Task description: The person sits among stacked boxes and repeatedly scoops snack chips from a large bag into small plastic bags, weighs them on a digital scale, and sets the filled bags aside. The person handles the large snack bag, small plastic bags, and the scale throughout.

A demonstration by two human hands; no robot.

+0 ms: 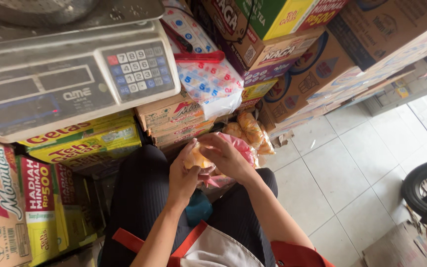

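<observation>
Centrally, a small clear bag of pale orange snacks [197, 158] is gripped between both hands over the lap, left hand [183, 177] closed at its 7 o'clock, right hand [228, 157] pinching at 3 o'clock, both equally near. Filled snack bags [250, 129] are heaped at 1 o'clock; a grey scale [70, 74] sits at 10 o'clock on yellow cartons [87, 143], brown cartons [312, 69] stacked at 2 o'clock.

Small bag [197, 159] half-hidden by fingers [190, 154]

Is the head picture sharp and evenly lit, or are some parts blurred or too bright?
Head view: the left hand and right hand, closed on a small clear bag, look slightly soft; the scale at the top is fairly sharp; the tiled floor on the right is brightest, with daylight near the edge; the lap is dark.
</observation>
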